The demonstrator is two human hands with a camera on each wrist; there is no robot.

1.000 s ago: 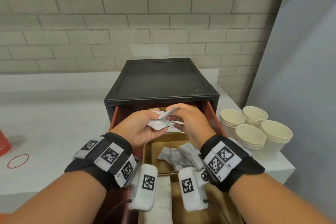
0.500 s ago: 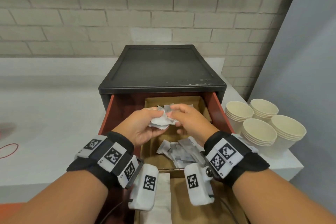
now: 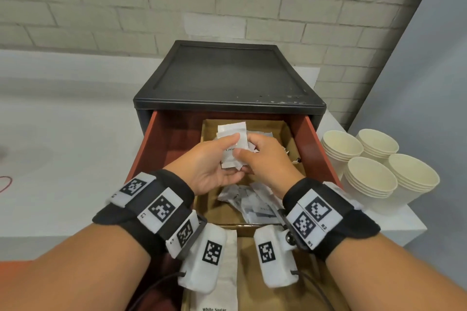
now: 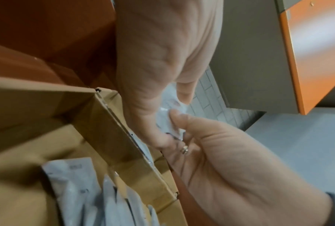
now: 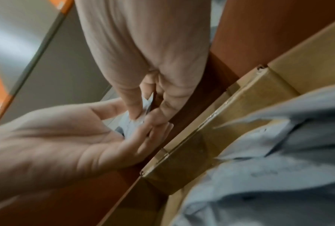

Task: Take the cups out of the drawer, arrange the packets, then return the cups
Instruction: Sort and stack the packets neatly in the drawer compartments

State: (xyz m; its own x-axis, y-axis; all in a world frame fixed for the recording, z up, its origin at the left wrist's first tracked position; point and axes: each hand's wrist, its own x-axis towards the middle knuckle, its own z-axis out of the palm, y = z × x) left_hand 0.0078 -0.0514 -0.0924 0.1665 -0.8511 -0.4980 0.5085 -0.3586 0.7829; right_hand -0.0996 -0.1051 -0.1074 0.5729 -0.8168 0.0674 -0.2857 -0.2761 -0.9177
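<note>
Both hands hover over the open drawer (image 3: 319,149), holding a small stack of white packets (image 3: 233,135) between them. My left hand (image 3: 227,156) cradles the stack from below, thumb pressed on its face. My right hand (image 3: 249,149) pinches the stack's right edge with thumb and fingers. The wrist views show the same pinch on the packets (image 4: 167,120) (image 5: 134,122). More loose packets (image 3: 250,203) lie jumbled in the middle cardboard compartment (image 3: 209,209). Several stacks of cream paper cups (image 3: 374,171) stand on the counter right of the drawer.
The drawer belongs to a black cabinet (image 3: 227,76) set against a brick wall. A "White Sugar" packet strip (image 3: 227,285) lies in the nearest compartment. The white counter (image 3: 63,146) runs to the left, with a red ring (image 3: 5,183) at its left edge.
The two hands have shifted a little toward the back compartment. The crumpled handful now sits as a flatter stack with its top packet facing up. The cups have not moved.
</note>
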